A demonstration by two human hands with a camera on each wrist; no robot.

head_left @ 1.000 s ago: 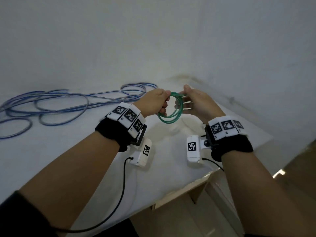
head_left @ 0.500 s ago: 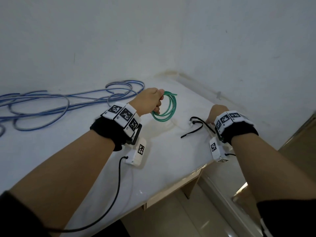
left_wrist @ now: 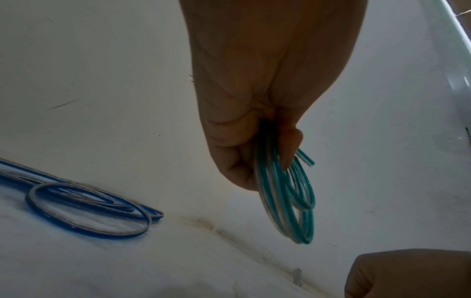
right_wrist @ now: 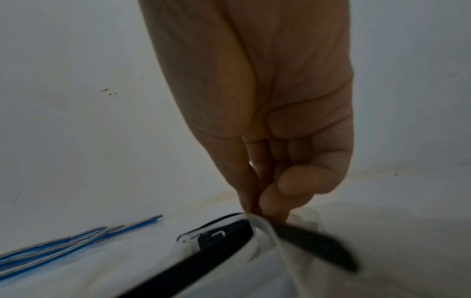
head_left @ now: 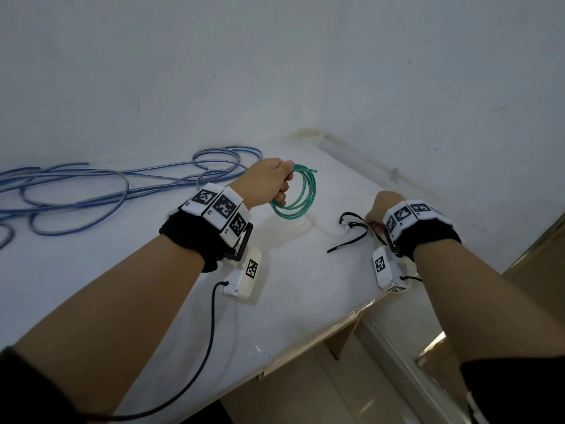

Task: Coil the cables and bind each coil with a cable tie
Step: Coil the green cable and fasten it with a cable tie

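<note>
Head view is showing you partway through: your right hand is pinching a black cable tie off the worktop, while your left hand is gripping the finished green coil, not yet bound. Farther back, the blue cable is lying uncoiled, waiting.

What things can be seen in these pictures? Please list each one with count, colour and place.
green cable coil: one, green and clear, held above the table
blue cables: loose tangle, count unclear, blue and grey, far left of table by the wall
black cable ties: at least two, black, on table near its right edge
table: one, white, against the wall
left hand: grips the coil
right hand: pinches a black tie
</note>
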